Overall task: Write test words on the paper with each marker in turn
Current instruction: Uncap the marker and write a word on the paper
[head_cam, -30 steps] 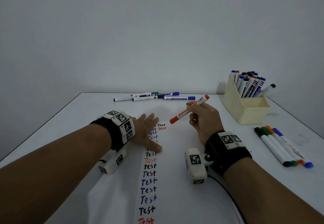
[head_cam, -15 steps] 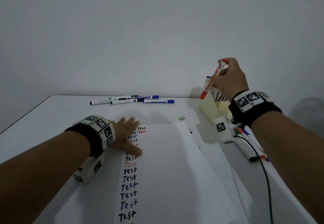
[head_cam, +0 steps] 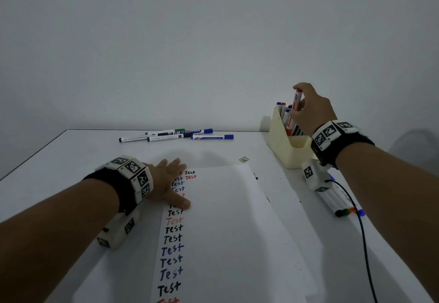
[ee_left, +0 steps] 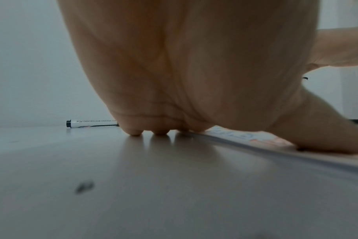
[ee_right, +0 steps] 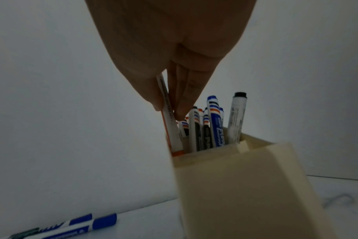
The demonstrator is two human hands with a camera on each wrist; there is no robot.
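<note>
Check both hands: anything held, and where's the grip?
Right hand pinches the red marker on its upper barrel, lower end in the cream holder. Left hand holds nothing, resting flat on the paper.

The light is dim, soft and cool, giving all three views a grey-blue cast. In the head view the wall (head_cam: 213,41) darkens toward the corners, and the table (head_cam: 71,160) edges bow with wide-angle distortion. Faint, diffuse shadows lie beyond the left hand (head_cam: 166,184) and to the left of the cream holder (head_cam: 282,146). The left wrist view is sharp only far off, at the print on a distant marker (ee_left: 92,123); the near tabletop is blurred and carries pale reflections under the fingertips (ee_left: 135,133). The right wrist view is dark and grainy, the right hand (ee_right: 174,48) underexposed against the wall, the near holder wall soft.
</note>
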